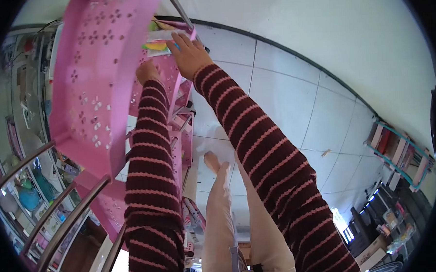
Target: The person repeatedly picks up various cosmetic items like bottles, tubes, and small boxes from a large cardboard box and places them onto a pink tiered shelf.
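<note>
Both arms, in dark red sleeves with pink stripes, reach up to a tall pink plastic shelf rack with flower-shaped cut-outs (94,83). The right hand (189,52) lies flat, fingers stretched out and close together, pressing on a small stack of coloured paper packets, yellow, green and white (156,44), that sits on an upper shelf close to the shelf's outer edge. The left hand (147,71) is curled against the front edge of the shelf just below the stack; I cannot tell whether it grips anything. A grey metal pole (179,9) runs up just beside the right fingertips. Right of the rack, the white tiled floor (284,99) lies open up to a teal-framed rack of goods (398,152) well apart
</note>
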`<control>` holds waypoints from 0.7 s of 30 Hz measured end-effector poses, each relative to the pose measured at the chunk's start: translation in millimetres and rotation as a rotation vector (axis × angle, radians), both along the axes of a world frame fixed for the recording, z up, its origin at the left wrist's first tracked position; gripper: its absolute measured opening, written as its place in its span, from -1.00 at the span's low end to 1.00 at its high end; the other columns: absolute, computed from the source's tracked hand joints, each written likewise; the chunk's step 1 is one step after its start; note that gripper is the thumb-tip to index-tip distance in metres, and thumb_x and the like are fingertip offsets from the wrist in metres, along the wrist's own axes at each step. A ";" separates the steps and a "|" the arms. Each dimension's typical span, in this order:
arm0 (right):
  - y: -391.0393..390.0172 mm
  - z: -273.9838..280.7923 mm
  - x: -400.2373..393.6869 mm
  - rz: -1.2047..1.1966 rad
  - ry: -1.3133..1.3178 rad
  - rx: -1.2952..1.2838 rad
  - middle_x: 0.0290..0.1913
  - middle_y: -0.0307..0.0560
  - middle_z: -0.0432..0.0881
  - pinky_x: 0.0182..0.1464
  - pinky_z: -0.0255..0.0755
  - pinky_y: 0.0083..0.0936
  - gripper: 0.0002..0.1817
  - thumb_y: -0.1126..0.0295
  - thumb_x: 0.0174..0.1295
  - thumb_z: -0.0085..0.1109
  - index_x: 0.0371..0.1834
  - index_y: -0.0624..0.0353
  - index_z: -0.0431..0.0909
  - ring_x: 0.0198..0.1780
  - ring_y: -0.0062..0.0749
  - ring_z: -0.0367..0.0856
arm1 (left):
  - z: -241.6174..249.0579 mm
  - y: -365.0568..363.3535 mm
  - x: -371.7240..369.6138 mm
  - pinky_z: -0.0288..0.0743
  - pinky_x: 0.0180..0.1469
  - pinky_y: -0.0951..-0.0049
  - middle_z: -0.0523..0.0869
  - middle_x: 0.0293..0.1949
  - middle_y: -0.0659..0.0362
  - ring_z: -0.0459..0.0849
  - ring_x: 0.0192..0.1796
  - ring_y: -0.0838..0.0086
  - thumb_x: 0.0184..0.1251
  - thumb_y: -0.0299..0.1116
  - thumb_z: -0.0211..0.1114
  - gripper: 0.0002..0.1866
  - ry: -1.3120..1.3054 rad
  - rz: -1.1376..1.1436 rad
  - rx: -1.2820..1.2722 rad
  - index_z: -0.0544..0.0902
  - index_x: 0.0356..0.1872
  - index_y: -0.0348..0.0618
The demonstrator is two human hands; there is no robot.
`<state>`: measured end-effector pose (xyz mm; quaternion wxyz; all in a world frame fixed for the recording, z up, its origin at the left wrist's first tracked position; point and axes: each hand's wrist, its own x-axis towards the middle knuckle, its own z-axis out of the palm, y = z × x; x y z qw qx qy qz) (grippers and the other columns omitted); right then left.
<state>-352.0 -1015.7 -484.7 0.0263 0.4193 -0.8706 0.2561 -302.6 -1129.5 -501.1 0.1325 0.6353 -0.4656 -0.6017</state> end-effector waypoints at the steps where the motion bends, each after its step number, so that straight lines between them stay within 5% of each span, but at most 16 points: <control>1: -4.0 -5.4 -2.8 -0.024 -0.018 0.027 0.01 -0.03 0.20 -0.09 0.19 -0.30 -0.61 0.45 -0.13 -0.11 -0.13 0.20 0.23 0.07 -0.30 0.14 | -6.6 -0.1 -7.5 0.32 -0.61 0.66 0.46 -0.55 0.21 0.45 -0.58 0.54 -0.04 -0.29 0.07 -0.80 0.079 0.155 -0.004 0.43 -0.41 -0.18; 7: -31.3 -27.0 -10.0 -0.203 0.044 -0.036 -0.16 -0.07 0.29 -0.19 0.27 -0.38 -0.59 0.44 -0.13 -0.11 -0.12 0.25 0.22 -0.05 -0.32 0.22 | -23.5 -12.9 -33.2 0.26 -0.59 0.69 0.46 -0.56 0.23 0.44 -0.58 0.54 -0.06 -0.33 0.11 -0.82 0.060 -0.138 0.113 0.42 -0.41 -0.16; 11: -39.7 -31.6 -15.5 -0.250 0.122 -0.047 -0.30 -0.14 0.30 -0.34 0.32 -0.45 -0.66 0.34 -0.18 -0.03 -0.26 0.18 0.34 -0.21 -0.35 0.27 | -23.3 -12.7 -37.9 0.25 -0.59 0.68 0.43 -0.58 0.26 0.40 -0.58 0.59 0.01 -0.36 0.09 -0.86 0.188 -0.095 0.220 0.40 -0.42 -0.15; 14: -43.1 -33.7 -19.4 -0.235 0.001 -0.071 -0.20 -0.11 0.32 -0.24 0.24 -0.35 -0.71 0.28 -0.11 -0.09 -0.28 0.11 0.39 -0.14 -0.30 0.24 | -53.4 -37.3 -29.7 0.24 -0.61 0.68 0.43 -0.60 0.26 0.38 -0.61 0.61 0.04 -0.41 0.05 -0.90 0.264 -0.197 0.287 0.40 -0.41 -0.18; 21: -37.0 -29.3 -10.7 -0.297 -0.159 0.044 -0.34 -0.04 0.39 -0.30 0.30 -0.36 -0.71 0.25 -0.10 -0.04 -0.28 0.11 0.36 -0.22 -0.22 0.33 | -32.6 -18.5 -14.8 0.25 -0.65 0.69 0.43 -0.66 0.25 0.35 -0.70 0.60 0.05 -0.46 -0.01 -0.92 0.163 -0.222 0.235 0.43 -0.49 -0.23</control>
